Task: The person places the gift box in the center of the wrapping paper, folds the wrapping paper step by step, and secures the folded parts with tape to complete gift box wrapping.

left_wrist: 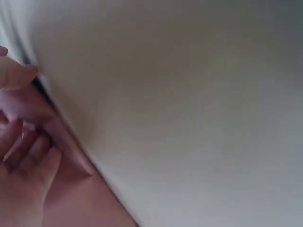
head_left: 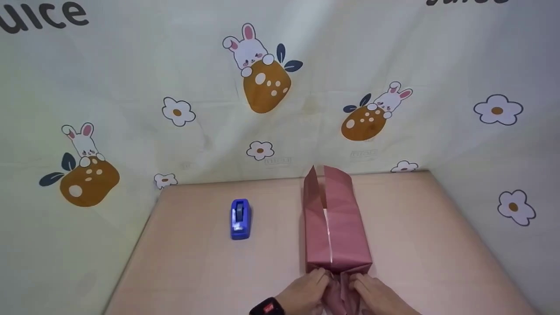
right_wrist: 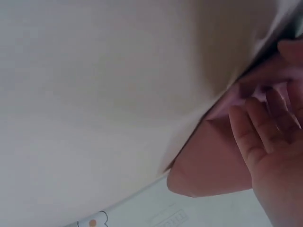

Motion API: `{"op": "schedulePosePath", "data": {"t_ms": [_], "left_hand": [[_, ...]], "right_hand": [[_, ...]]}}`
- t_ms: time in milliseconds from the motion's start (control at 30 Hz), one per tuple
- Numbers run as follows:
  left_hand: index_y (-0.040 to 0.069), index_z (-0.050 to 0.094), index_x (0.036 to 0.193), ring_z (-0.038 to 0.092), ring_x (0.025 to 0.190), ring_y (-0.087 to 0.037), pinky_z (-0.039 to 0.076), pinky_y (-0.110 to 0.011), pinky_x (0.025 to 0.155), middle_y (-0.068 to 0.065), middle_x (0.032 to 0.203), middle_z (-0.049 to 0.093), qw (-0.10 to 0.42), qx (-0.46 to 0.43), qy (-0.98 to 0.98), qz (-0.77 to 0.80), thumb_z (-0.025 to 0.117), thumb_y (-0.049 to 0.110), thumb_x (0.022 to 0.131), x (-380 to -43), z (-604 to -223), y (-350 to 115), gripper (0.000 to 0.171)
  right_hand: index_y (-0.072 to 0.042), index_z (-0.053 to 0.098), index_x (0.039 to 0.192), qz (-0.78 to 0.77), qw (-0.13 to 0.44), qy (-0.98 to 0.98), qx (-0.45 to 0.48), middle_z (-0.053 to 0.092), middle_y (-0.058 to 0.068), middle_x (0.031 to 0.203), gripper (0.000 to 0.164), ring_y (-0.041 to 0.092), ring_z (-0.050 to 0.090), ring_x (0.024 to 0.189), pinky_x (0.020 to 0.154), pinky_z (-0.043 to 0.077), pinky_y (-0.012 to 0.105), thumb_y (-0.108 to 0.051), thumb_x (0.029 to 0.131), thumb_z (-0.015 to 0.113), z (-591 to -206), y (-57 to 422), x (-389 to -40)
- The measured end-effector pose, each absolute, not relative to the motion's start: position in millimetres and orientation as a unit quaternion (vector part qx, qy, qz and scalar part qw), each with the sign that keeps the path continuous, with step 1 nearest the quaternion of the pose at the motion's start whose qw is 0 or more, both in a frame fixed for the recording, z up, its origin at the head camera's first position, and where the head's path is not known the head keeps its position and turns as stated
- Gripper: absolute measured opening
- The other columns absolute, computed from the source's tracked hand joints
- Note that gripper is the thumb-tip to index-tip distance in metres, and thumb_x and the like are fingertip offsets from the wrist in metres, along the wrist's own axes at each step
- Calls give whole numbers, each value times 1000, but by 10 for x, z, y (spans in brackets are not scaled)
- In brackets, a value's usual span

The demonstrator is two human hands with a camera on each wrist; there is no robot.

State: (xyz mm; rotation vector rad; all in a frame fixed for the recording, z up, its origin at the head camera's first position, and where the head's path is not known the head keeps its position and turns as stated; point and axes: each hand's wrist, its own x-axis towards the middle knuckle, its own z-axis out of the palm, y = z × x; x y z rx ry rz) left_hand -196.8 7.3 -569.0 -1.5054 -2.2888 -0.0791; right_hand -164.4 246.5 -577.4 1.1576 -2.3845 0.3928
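Note:
A long box wrapped in dusky red paper (head_left: 348, 227) lies lengthwise on the table, a narrow white strip showing along the seam on its top. At the far end the paper stands up in loose flaps. My left hand (head_left: 305, 291), with a dark watch above it, grips the creased paper at the near end by its left corner. Opposite it, my right hand (head_left: 379, 295) pinches the same end's paper at the right corner. Both wrist views show curled fingers (left_wrist: 35, 158) tucked into the paper folds, the fingertips partly hidden there.
To the left of the box stands a blue tape dispenser (head_left: 240, 218) on the pale pink tabletop (head_left: 197, 262). A white curtain (head_left: 210, 65) printed with rabbits and flowers hangs behind the table and along both sides.

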Motion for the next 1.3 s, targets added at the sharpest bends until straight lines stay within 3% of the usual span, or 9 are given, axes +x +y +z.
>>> {"op": "schedulePosePath", "data": {"t_ms": [100, 333, 533, 700, 833, 933, 1033, 1133, 1300], "left_hand": [[8, 54, 101, 52, 91, -11, 47, -18, 81, -3, 103, 51, 224, -514, -828, -7, 72, 37, 67, -1945, -5715, 70, 49], [12, 56, 93, 55, 81, -9, 48, -17, 70, 1, 92, 55, 273, -493, -826, -5, 71, 30, 69, -1927, -5711, 84, 33], [15, 62, 88, 53, 80, -8, 43, -19, 75, 5, 86, 58, 284, -483, -828, -26, 68, 31, 78, -1935, -5654, 59, 20], [21, 70, 83, 47, 96, -14, 40, -25, 80, 3, 101, 56, 326, -457, -826, -52, 71, 36, 75, -1950, -5646, 62, 18], [24, 71, 85, 45, 116, -28, 44, -38, 91, -8, 124, 53, 327, -444, -831, -70, 73, 38, 73, -1961, -5666, 55, 19], [20, 67, 87, 42, 125, -37, 40, -44, 100, -17, 137, 46, 305, -437, -845, -42, 72, 48, 72, -1956, -5701, 44, 33], [16, 58, 87, 40, 129, -34, 33, -41, 107, -19, 141, 41, 289, -420, -860, 17, 69, 60, 68, -1951, -5738, 39, 49], [14, 57, 87, 42, 128, -30, 33, -39, 107, -18, 141, 41, 295, -407, -863, 59, 69, 61, 66, -1973, -5756, 61, 52], [13, 63, 79, 54, 110, -24, 45, -34, 94, -11, 125, 55, 350, -405, -842, 63, 68, 36, 74, -2062, -5719, 124, 24]], "right_hand": [[-12, 55, 97, 112, 252, -868, 414, 52, -2, 99, 51, 6, 49, 82, 63, 38, 15, -13, 51, 76, -5825, 2468, -1646], [-13, 62, 86, 78, 323, -843, 423, 58, -2, 93, 35, 11, 52, 84, 73, 40, 23, -16, 53, 73, -5851, 2425, -1702], [-19, 70, 82, 72, 367, -834, 406, 62, 4, 102, 18, 23, 53, 97, 79, 38, 35, -21, 65, 65, -5807, 2438, -1697], [-25, 73, 81, 90, 408, -825, 380, 57, 18, 118, 17, 38, 46, 109, 105, 28, 36, -25, 68, 61, -5784, 2426, -1705], [-25, 73, 88, 111, 375, -838, 380, 50, 28, 129, 26, 44, 39, 124, 118, 7, 36, -21, 63, 68, -5739, 2423, -1707], [-23, 71, 90, 109, 343, -853, 378, 48, 29, 131, 29, 37, 31, 135, 118, 5, 36, -20, 61, 72, -5728, 2438, -1704], [-21, 68, 85, 113, 341, -854, 376, 51, 27, 130, 26, 27, 25, 140, 117, 8, 33, -16, 60, 73, -5733, 2444, -1715], [-20, 65, 82, 133, 341, -859, 359, 53, 23, 129, 21, 23, 29, 138, 117, 11, 31, -14, 63, 73, -5732, 2434, -1720], [-14, 66, 77, 185, 358, -858, 318, 62, 14, 121, 8, 32, 53, 114, 114, 19, 23, -13, 71, 71, -5703, 2404, -1719]]}}
